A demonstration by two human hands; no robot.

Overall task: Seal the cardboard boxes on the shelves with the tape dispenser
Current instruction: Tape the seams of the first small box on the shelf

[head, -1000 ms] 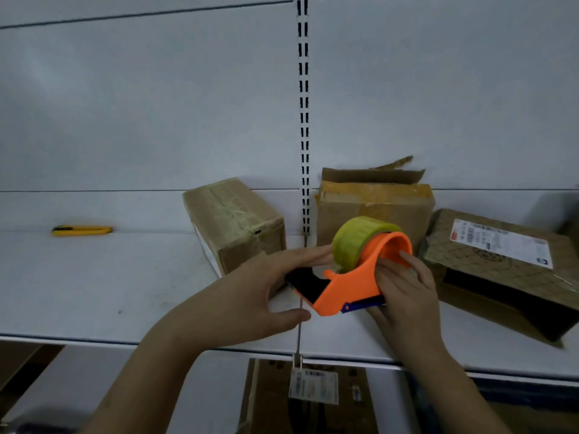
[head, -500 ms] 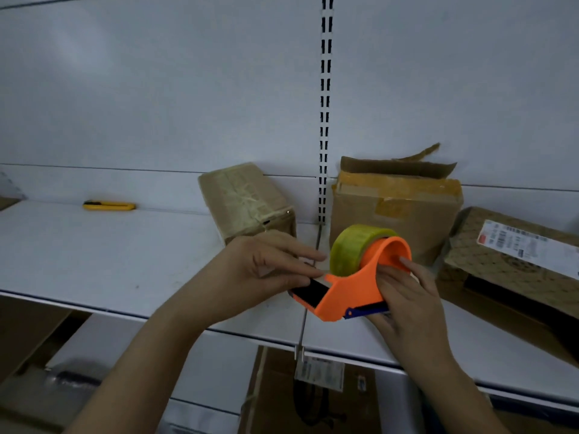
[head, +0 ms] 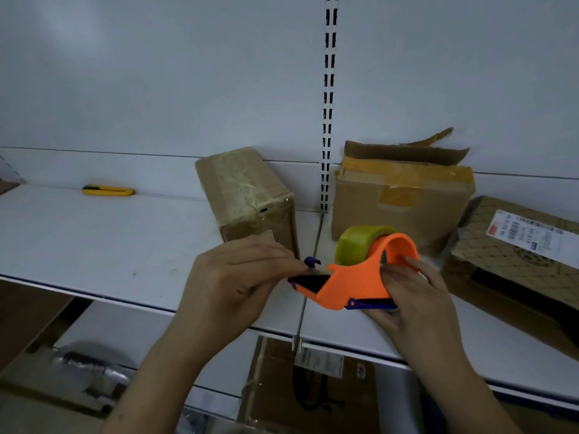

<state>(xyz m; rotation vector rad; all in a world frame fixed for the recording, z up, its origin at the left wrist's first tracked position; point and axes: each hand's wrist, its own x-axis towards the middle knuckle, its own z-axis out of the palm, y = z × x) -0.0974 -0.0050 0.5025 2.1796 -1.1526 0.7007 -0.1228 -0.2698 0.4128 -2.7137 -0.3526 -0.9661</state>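
Change: left hand (head: 238, 277) fingers, spread a second ago, are now pinched at the tape dispenser (head: 351, 283) mouth — tape end likely being freed
Right hand (head: 410, 296): dispenser body is gripped
Boxes: middle box (head: 401, 198) flap not yet sealed

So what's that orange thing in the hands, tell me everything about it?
It is a tape dispenser, made of bright orange plastic by the look of it, with small dark blue parts. A yellowish roll of tape sits in its round back end. The right hand grips that end, fingers curled over the arch. The left hand pinches at its pointed front. It is held just above the white shelf, in front of the cardboard boxes.
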